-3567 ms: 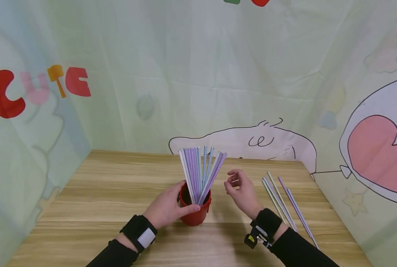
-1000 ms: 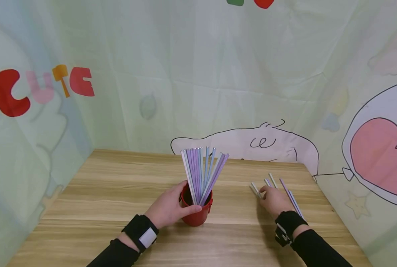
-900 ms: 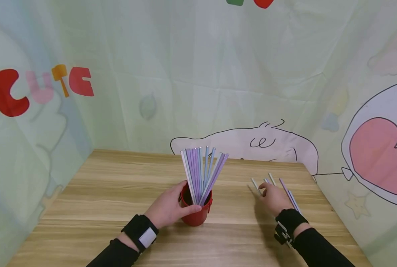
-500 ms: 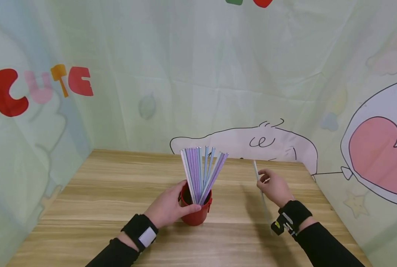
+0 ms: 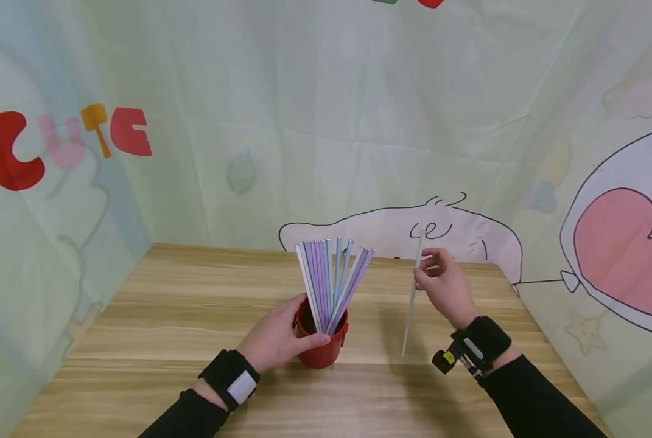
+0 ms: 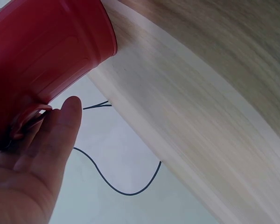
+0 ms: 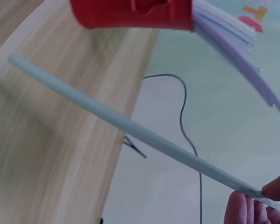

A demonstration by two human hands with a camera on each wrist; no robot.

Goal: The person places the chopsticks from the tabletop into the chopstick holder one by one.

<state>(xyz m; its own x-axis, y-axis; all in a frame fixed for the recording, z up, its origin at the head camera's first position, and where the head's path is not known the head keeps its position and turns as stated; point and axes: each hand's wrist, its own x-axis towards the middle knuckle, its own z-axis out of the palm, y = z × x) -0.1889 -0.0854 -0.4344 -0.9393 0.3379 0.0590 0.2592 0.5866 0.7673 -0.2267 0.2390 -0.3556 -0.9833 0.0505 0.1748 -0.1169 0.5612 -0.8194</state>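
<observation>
My left hand (image 5: pixel 282 334) holds a small red bucket (image 5: pixel 319 359), its thumb along the near rim and its fingers round the far left side. In the left wrist view, fingertips (image 6: pixel 67 116) lie against the bucket (image 6: pixel 46 46) by its handle lug. Several purple, blue and whitish straws (image 5: pixel 326 286) stand fanned in the bucket. To the right, my right hand (image 5: pixel 446 286) pinches one pale grey-green straw (image 5: pixel 409 322) by its upper part. That straw hangs nearly upright, apart from the bucket. The right wrist view shows the straw (image 7: pixel 130 126) between thumb and fingers.
The wooden table (image 5: pixel 194 304) carries the bucket. A printed cloth (image 5: pixel 221 121) with letters and cartoon shapes stands behind and at both sides. My right hand and forearm cover the area where loose straws lay.
My right hand picked a pale straw from the loose ones at the right, lifted it and turned it more upright, moving slightly left. My left hand and the bucket have stayed in place.
</observation>
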